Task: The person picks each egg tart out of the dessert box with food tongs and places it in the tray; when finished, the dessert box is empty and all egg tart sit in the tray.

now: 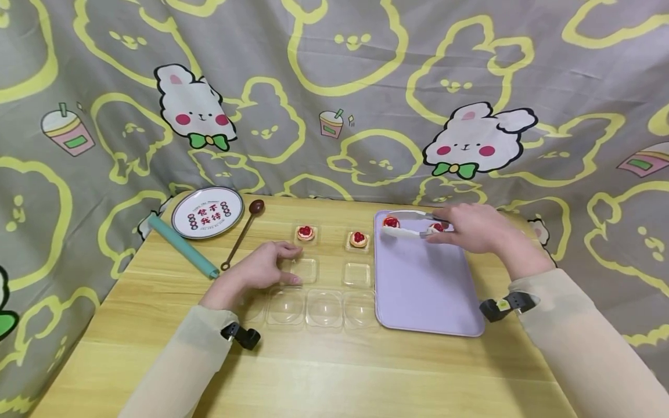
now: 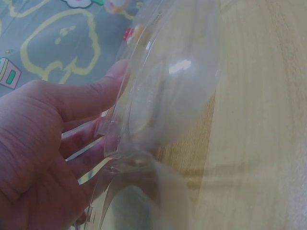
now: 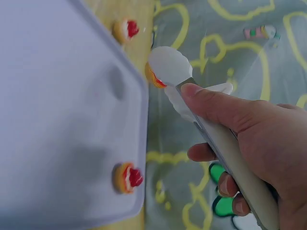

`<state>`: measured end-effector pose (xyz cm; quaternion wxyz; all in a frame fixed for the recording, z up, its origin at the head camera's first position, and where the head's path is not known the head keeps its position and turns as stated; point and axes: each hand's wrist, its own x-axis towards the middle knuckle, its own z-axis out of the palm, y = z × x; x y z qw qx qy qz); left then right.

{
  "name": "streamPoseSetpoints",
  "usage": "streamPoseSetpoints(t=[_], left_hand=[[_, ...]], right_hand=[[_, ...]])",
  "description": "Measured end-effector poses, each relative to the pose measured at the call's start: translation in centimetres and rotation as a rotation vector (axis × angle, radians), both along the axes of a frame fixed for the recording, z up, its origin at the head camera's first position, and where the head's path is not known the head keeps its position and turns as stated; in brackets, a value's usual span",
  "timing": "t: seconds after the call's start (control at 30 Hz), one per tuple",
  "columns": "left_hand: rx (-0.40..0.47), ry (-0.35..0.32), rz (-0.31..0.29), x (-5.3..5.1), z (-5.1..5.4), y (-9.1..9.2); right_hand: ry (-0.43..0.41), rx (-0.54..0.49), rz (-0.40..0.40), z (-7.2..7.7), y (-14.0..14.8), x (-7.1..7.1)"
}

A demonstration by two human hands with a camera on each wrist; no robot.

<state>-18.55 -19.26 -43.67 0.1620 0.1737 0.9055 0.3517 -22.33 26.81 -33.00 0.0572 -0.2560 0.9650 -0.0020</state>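
My right hand (image 1: 473,227) grips a pair of tongs (image 3: 225,158) with white tips. Between the tips is a small tart (image 1: 391,223) with a red topping, above the far left corner of the lilac tray (image 1: 425,284). A second tart (image 3: 125,178) sits on the tray, partly behind the tongs in the head view. My left hand (image 1: 263,266) is beside a small clear plastic box (image 1: 305,270), thumb and fingers spread at its left end. Whether they touch it is unclear. Clear domed lids (image 2: 168,86) stand close before this hand in the left wrist view.
Two tarts (image 1: 305,233) stand in clear boxes behind the left hand. Another clear box (image 1: 358,274) lies left of the tray, with a row of domed lids (image 1: 324,307) nearer. A brown spoon (image 1: 243,235), a green roll (image 1: 183,247) and an oval plate (image 1: 208,212) lie at left.
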Motion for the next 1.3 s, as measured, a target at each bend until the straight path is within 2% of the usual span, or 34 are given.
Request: streamPoseSetpoints(t=[0.4,0.67,0.93,1.07,1.13,1.3], left_hand=[[-0.018,0.002,-0.007,0.1,0.2,0.2],[-0.036,0.078,-0.082,0.0,-0.2,-0.3],[-0.013,0.095,-0.085,0.0,-0.2,-0.5],[-0.036,0.102,-0.068,0.1,0.3,-0.6],[-0.057,0.121,-0.056,0.1,0.8,-0.7],[-0.047,0.226,-0.055,-0.7,2.7,0.3]], right_hand=[[-0.097,-0.003,-0.098,-2.5,2.6,-2.1],[-0.138,-0.011,-0.14,-3.4,3.3,-2.6],[-0.163,-0.05,-0.13,-3.5,3.4,-2.4],[-0.18,-0.102,-0.136,-3.0,3.9,-2.0],[-0.173,-0.118,-0.138,-2.5,4.1,-1.7],[-0.14,-0.129,-0.149,-0.9,4.1,-0.9]])
